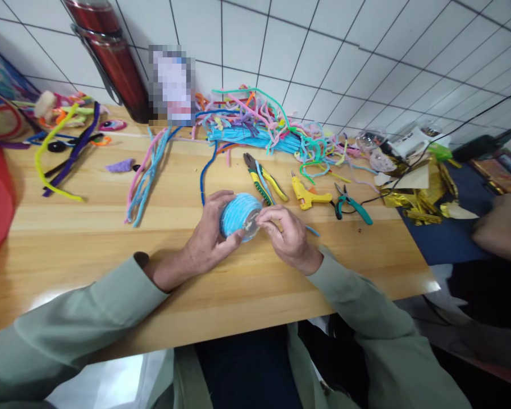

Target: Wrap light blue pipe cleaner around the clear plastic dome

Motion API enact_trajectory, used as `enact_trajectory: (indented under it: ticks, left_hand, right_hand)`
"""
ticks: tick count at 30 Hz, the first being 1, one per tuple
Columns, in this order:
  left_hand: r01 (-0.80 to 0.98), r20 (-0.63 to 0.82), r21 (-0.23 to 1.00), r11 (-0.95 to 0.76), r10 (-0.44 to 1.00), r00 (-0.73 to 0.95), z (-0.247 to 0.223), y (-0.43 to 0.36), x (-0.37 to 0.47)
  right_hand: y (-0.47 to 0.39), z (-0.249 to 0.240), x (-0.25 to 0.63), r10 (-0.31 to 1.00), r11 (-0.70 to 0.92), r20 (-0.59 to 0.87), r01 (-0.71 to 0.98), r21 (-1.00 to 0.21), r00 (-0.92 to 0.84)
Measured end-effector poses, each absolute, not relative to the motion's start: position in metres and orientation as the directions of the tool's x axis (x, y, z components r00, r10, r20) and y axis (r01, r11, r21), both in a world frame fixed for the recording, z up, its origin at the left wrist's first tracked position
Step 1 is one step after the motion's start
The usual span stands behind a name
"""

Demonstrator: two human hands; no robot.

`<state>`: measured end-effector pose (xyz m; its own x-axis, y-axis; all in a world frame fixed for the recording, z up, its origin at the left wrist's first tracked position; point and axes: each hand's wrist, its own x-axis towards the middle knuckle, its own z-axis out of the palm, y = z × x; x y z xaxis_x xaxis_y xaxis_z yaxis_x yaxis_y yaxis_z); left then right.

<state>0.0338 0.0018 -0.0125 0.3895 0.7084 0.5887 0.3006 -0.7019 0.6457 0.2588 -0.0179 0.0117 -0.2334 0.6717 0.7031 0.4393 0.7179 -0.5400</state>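
My left hand (210, 236) is closed around a round ball wrapped in light blue pipe cleaner (238, 216), its thumb along the near side. A bare, clear-looking patch shows on the ball's right side, facing my right hand (287, 236). That hand pinches thumb and fingertips together at the edge of this patch; what lies between them is too small to make out. A short blue pipe cleaner end (312, 230) shows just beyond the right hand. Beyond the ball lie yellow-and-black pliers (255, 176), with a light blue strand across them.
A yellow glue gun (309, 193) and green-handled pliers (351, 205) lie to the right. Pipe cleaners (247, 136) pile along the wall; more (147, 176) lie left. A red flask (114, 62) stands at the back. Another person's hand (502, 227) is at far right.
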Motion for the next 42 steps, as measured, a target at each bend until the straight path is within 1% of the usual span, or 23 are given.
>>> enact_trajectory:
  ticks: [2,4,6,8,12,16,23,26,32,42]
  left_hand:
    - [0.307,0.584,0.645,-0.7,0.71,0.394,-0.012,0.002,0.034]
    - [0.313,0.575,0.645,-0.697,0.713,0.401,-0.012,0.002,0.034]
    - [0.311,0.578,0.641,-0.701,0.708,0.405,-0.012,0.002,0.034]
    - [0.303,0.586,0.637,-0.709,0.701,0.407,-0.012,0.002,0.034]
    - [0.299,0.584,0.646,-0.702,0.707,0.399,-0.013,0.003,0.035]
    - [0.293,0.592,0.644,-0.706,0.703,0.394,-0.014,0.003,0.035]
    - [0.283,0.601,0.642,-0.713,0.697,0.392,-0.015,0.004,0.036]
    - [0.3,0.589,0.638,-0.709,0.701,0.402,-0.014,0.003,0.035]
    - [0.298,0.577,0.648,-0.701,0.707,0.409,-0.01,0.002,0.035]
    - [0.294,0.572,0.652,-0.698,0.709,0.412,-0.009,0.001,0.034]
  right_hand:
    - [-0.015,0.008,0.258,0.757,0.638,0.637,0.376,-0.672,-0.147]
    - [-0.011,0.006,0.257,0.843,0.53,0.536,0.266,-0.805,-0.056]
    - [-0.008,0.005,0.256,0.889,0.453,0.457,0.145,-0.88,-0.004]
    - [-0.006,0.007,0.257,0.909,0.415,0.416,0.068,-0.907,0.01]
    - [-0.006,0.01,0.258,0.924,0.381,0.382,0.021,-0.924,-0.002]
    - [-0.005,0.008,0.258,0.923,0.385,0.385,0.004,-0.923,0.008]
    - [-0.002,0.005,0.258,0.908,0.416,0.418,-0.087,-0.905,-0.003]
    - [-0.004,0.005,0.258,0.906,0.421,0.423,-0.091,-0.903,-0.011]
    - [-0.004,0.004,0.26,0.914,0.404,0.405,-0.043,-0.914,-0.025]
    - [-0.005,0.003,0.261,0.913,0.404,0.406,-0.067,-0.913,-0.037]
